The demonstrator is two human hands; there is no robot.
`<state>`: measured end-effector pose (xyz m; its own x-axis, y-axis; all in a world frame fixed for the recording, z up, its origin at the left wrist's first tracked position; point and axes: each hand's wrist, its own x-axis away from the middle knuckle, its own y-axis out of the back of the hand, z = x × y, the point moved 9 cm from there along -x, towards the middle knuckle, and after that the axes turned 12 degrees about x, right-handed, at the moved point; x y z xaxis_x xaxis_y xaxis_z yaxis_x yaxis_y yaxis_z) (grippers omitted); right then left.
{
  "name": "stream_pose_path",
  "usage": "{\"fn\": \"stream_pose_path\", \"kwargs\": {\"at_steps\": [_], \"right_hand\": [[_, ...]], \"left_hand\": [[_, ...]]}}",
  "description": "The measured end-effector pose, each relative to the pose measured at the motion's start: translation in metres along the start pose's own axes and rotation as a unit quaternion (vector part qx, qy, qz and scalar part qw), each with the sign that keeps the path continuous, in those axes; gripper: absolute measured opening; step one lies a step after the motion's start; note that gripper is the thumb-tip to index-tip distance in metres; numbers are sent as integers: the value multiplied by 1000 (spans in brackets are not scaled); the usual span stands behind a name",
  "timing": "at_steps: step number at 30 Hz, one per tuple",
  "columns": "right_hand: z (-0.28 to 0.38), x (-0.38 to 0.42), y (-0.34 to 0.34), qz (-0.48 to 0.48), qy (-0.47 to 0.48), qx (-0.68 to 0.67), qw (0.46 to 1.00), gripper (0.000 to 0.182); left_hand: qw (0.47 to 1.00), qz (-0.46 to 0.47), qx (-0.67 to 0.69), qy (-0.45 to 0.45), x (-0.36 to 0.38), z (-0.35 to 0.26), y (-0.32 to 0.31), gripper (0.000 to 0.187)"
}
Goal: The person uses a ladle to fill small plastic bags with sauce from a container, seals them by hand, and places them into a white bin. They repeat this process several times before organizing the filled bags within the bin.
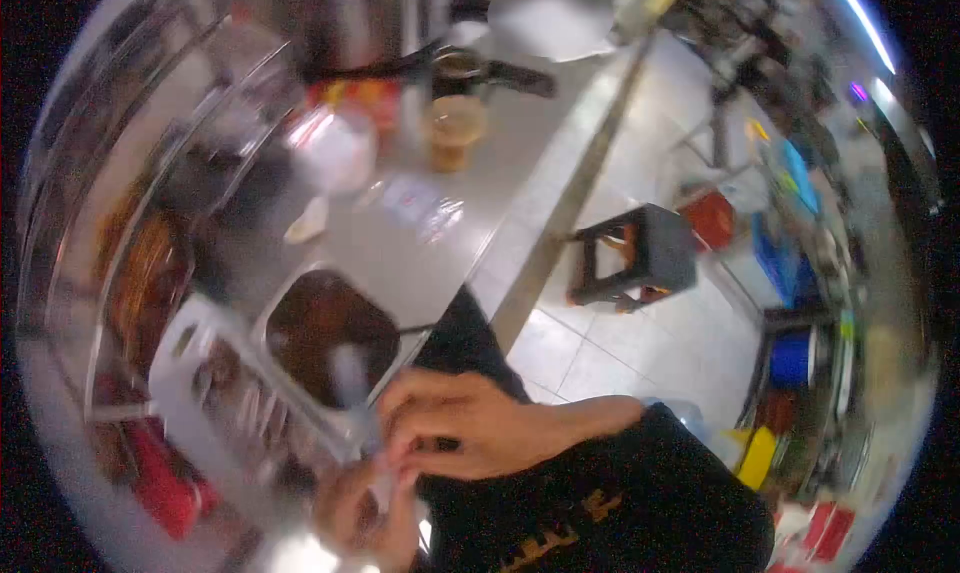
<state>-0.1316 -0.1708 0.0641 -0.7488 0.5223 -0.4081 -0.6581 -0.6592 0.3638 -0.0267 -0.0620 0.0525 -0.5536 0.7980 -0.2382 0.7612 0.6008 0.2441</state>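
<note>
My right hand point(465, 423) reaches in from the right with its fingers curled and pinched together. Its fingertips meet those of my left hand point(365, 518), low in the view and smeared by motion. Both hands are closed; a small pale, see-through thing seems to lie between the fingertips, too blurred to name. Just beyond them stands a light-rimmed rectangular container point(262, 328) of dark brown contents, with a blurred pale object over its near side. Left of the hands is a white plastic basket point(175, 358) with wrapped-looking items inside.
A metal counter point(420, 273) carries a cup with brown contents point(455, 128), a clear plastic packet point(410, 198), a white rounded bundle point(335, 151) and a dark-handled pan point(460, 65). Wire racks point(165, 163) line the left. A dark stool point(665, 253) stands on the tiled floor.
</note>
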Motion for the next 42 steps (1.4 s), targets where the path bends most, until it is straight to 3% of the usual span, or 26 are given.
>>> {"fn": "stream_pose_path", "kwargs": {"at_steps": [1, 3, 8, 10, 11, 14, 18, 20, 23, 25, 28, 31, 33, 35, 37, 39, 40, 41, 42], "right_hand": [[-2, -1, -2, 28, -13, 4, 1000, 15], [-13, -1, -8, 62, -73, -21, 995, 14], [-14, -12, -22, 165, -95, -36, 981, 15], [-1, -19, -27, 169, -9, 79, 982, 18], [-2, -20, -31, 176, -5, 72, 982, 18], [2, -20, -48, 231, 73, 261, 934, 25], [-3, -13, -57, 200, 114, 294, 928, 22], [2, -9, -51, 100, 171, 318, 927, 21], [-9, 4, -40, 30, 157, 357, 920, 23], [-10, 4, -35, 19, 141, 357, 923, 24], [-12, 3, -37, 27, 144, 343, 928, 24], [-11, 5, -36, 31, 133, 368, 920, 22], [-10, 3, -30, 17, 106, 406, 908, 20], [0, 2, -17, -52, 117, 376, 918, 15], [1, 12, -22, -7, 135, 312, 940, 13], [3, 3, -35, 61, 98, 292, 949, 13], [-10, 5, -36, 50, 26, 249, 967, 16], [-10, 3, -37, 54, 28, 247, 967, 16], [-20, 0, -33, 53, -34, 234, 970, 18]], "left_hand": [[995, -6, -10, -98, -8, -13, -2, 20], [999, 27, -16, -30, -6, -6, 0, 21], [996, 89, 31, -2, -12, -3, 0, 19], [995, 96, 16, 15, -17, 1, 2, 17], [992, 123, 1, 15, -19, 7, -1, 14], [992, 128, -16, 8, -19, 18, -7, 13], [996, 84, -9, -6, -18, 22, -10, 16], [998, 54, -3, -11, -16, 21, -13, 15], [1000, 7, -15, -21, -12, 24, -11, 16], [999, -10, -30, -26, -10, 24, -8, 16], [999, 42, -32, -5, -12, 29, -15, 16], [994, 60, -89, -24, -13, 27, -20, 15], [978, 39, -204, -32, -11, 25, -13, 16], [973, 31, -226, -44, -10, 13, -11, 17], [967, 22, -249, -57, -7, 6, -9, 19], [965, 55, -249, -59, -3, 7, -12, 22], [965, 52, -250, -57, -2, 7, -12, 22], [956, 74, -276, -74, 0, 7, -19, 23], [945, 96, -300, -92, 2, 6, -26, 24]]}}
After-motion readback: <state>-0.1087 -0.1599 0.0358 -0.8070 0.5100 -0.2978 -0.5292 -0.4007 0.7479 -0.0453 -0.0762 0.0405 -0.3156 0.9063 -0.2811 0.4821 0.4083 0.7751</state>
